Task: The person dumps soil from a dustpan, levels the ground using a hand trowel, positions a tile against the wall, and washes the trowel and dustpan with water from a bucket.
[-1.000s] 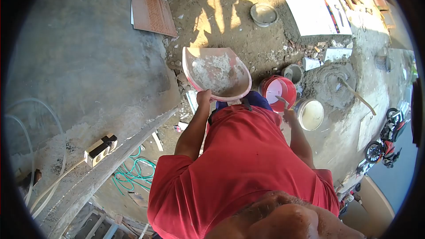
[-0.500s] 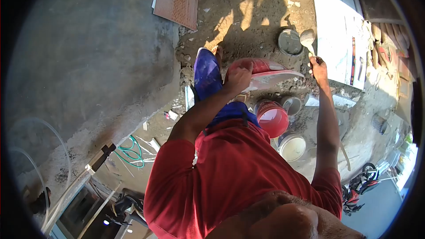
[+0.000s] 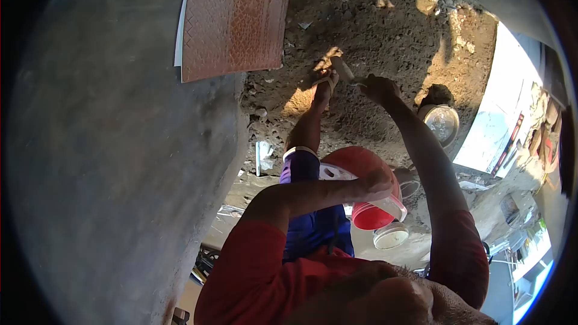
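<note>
My left hand (image 3: 377,184) is closed on the red and white pan (image 3: 355,159), which is tilted at my side beside my blue shorts. My right hand (image 3: 382,89) is wrapped round the handle of a trowel (image 3: 342,69). The trowel's blade is over the soil near my sandalled foot (image 3: 325,89). Partly behind the pan, a red bucket (image 3: 371,216) shows below my left hand. The inside of the pan is mostly hidden.
A raised grey slab (image 3: 132,132) fills the left side, with brown patterned sheets (image 3: 235,24) at its edge. A round container (image 3: 441,125), a white board (image 3: 490,135) and a pale bucket (image 3: 391,236) are at the right.
The pan has tipped and moved nearer my body with my left hand. My right hand and trowel have swung left, away from the round container. The patterned sheets look closer.
</note>
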Available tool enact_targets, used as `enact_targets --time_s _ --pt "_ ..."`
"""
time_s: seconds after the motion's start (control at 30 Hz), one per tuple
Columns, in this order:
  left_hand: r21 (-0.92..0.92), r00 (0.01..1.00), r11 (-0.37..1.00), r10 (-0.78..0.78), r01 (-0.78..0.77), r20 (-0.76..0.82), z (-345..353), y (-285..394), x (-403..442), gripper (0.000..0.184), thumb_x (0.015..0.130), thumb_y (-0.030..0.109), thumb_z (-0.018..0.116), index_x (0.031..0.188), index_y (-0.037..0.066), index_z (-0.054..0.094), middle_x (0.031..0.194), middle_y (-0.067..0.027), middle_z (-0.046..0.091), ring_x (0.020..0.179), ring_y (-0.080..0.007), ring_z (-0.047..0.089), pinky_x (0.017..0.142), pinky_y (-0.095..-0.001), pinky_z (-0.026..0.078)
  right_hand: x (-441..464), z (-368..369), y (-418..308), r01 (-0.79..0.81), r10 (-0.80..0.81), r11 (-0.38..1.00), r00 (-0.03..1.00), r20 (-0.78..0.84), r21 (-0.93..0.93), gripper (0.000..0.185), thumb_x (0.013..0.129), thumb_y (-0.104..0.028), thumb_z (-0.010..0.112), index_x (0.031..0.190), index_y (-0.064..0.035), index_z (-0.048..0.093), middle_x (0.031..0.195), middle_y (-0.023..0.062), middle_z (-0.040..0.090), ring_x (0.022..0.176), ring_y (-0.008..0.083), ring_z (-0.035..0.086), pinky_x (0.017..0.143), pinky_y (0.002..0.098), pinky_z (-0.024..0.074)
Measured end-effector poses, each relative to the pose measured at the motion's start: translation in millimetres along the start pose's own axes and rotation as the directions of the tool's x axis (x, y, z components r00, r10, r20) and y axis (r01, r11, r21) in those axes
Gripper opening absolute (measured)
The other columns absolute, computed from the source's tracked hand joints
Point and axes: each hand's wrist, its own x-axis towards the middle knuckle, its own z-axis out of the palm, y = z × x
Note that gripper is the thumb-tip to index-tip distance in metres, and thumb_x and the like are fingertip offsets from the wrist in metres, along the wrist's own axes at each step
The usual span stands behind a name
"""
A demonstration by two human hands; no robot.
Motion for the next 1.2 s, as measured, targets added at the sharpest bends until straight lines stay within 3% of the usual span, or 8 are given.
enact_targets --time_s 0.07,0.13,0.37,0.7,0.87,0.97,1.07,1.2 --pt "0.496 0.993 0.868 0.055 0.003 -0.103 -19.0 1.0 14.0 0.029 0.073 0.017 0.052 0.092 0.0 0.066 0.058 -0.0096 0.06 0.049 -0.0221 0.056 0.05 -0.0377 0.044 75.0 23.7 -1.1 -0.004 0.004 1.0 0.997 0.082 0.007 0.041 0.089 -0.044 0.05 0.107 -0.0083 0.055 0.094 0.0141 0.065 0.091 0.0322 0.064 0.079 0.0458 0.0508" --pt "0.522 0.937 0.841 -0.282 0.139 0.204 -11.9 -15.2 38.8 0.02 0.067 0.019 0.057 0.071 0.003 0.068 0.052 -0.0072 0.057 0.047 -0.0205 0.053 0.047 -0.0375 0.041 133.8 37.0 -5.9 0.018 0.013 0.995 0.956 0.294 -0.103 0.042 0.092 -0.046 0.046 0.122 -0.0162 0.052 0.103 0.011 0.064 0.098 0.0267 0.063 0.082 0.0447 0.0518" --pt "0.394 0.923 0.874 -0.36 0.284 0.136 -70.8 -62.1 66.7 0.018 0.064 0.021 0.06 0.055 0.006 0.065 0.053 -0.0078 0.058 0.05 -0.0209 0.055 0.047 -0.0392 0.041 262.6 -3.9 91.6 0.303 -0.202 0.884 0.935 0.293 -0.357 0.048 0.087 -0.048 0.055 0.124 -0.018 0.05 0.091 0.011 0.067 0.088 0.0256 0.066 0.076 0.0429 0.0529" --pt "0.317 0.871 0.823 -0.49 0.472 -0.025 -98.7 -77.9 86.6 0.03 0.076 0.018 0.056 0.097 -0.002 0.063 0.085 -0.0301 0.064 0.049 -0.0183 0.055 0.042 -0.0323 0.039 290.2 -56.0 187.9 -0.037 0.061 0.994 0.963 -0.261 0.098 0.041 0.091 -0.045 0.051 0.117 -0.013 0.054 0.092 0.0102 0.066 0.081 0.0286 0.067 0.066 0.0417 0.0531" --pt "0.452 0.868 0.772 -0.497 0.448 -0.011 -89.9 -83.3 93.6 0.032 0.084 0.016 0.052 0.108 -0.002 0.06 0.099 -0.0382 0.06 0.049 -0.0145 0.054 0.04 -0.0293 0.036 266.4 -31.5 88.5 0.085 -0.084 0.992 0.996 0.012 -0.094 0.045 0.088 -0.053 0.051 0.118 -0.0197 0.054 0.094 0.0103 0.067 0.085 0.0295 0.066 0.075 0.0439 0.0521" --pt "0.343 0.792 0.714 -0.55 0.611 -0.266 -75.7 -86.7 95.3 0.025 0.075 0.015 0.058 0.088 -0.003 0.068 0.063 -0.0127 0.062 0.05 -0.0204 0.053 0.045 -0.0369 0.041 305.7 -17.7 106.8 0.239 -0.222 0.926 0.971 0.093 -0.291 0.045 0.087 -0.054 0.051 0.118 -0.0205 0.056 0.098 0.0089 0.066 0.085 0.0288 0.066 0.076 0.0423 0.0524" --pt "0.535 0.851 0.712 -0.524 0.455 -0.026 -77.7 -87.5 97.6 0.03 0.084 0.017 0.051 0.108 0.001 0.062 0.099 -0.038 0.06 0.05 -0.0126 0.054 0.041 -0.028 0.036 327.5 -53.2 159.3 0.13 -0.157 0.962 0.983 -0.096 -0.24 0.045 0.088 -0.055 0.048 0.117 -0.0207 0.058 0.1 0.0112 0.065 0.083 0.029 0.066 0.076 0.044 0.0523" --pt "0.422 0.877 0.811 -0.476 0.406 0.07 -93.4 -86.6 99.7 0.027 0.079 0.015 0.054 0.098 -0.001 0.064 0.087 -0.03 0.064 0.051 -0.0141 0.055 0.041 -0.0291 0.037 329.5 -76.4 229.7 0.008 -0.152 0.964 0.838 -0.524 -0.267 0.051 0.088 -0.058 0.046 0.127 -0.0236 0.05 0.09 0.0125 0.066 0.078 0.0327 0.066 0.073 0.0448 0.0528"
